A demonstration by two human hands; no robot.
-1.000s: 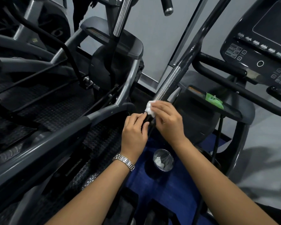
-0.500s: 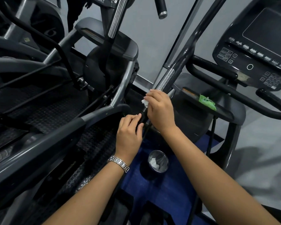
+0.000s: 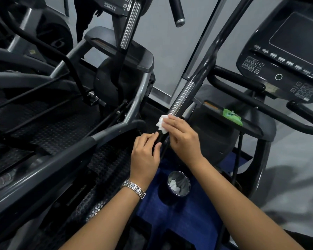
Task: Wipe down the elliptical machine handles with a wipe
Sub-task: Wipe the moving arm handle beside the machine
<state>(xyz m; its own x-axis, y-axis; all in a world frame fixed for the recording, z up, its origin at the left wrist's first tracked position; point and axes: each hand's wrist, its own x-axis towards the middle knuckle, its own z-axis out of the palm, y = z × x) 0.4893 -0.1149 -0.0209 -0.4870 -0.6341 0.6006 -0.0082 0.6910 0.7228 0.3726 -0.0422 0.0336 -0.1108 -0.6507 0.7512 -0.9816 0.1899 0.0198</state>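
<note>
Wiping | white wipe (image 3: 161, 123) is held against the elliptical handle (image 3: 205, 66) by the right hand (image 3: 183, 139), now drawn down off the chrome strip (image 3: 182, 98) | handle is gripped below by left hand (image 3: 145, 156) | scrubbing judged under way.

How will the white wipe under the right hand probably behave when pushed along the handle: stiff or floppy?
The wipe is bunched and creased under the right hand, so probably soft and floppy. Being small, it is likely light. On the shiny chrome part of the handle it may slide easily.
</note>
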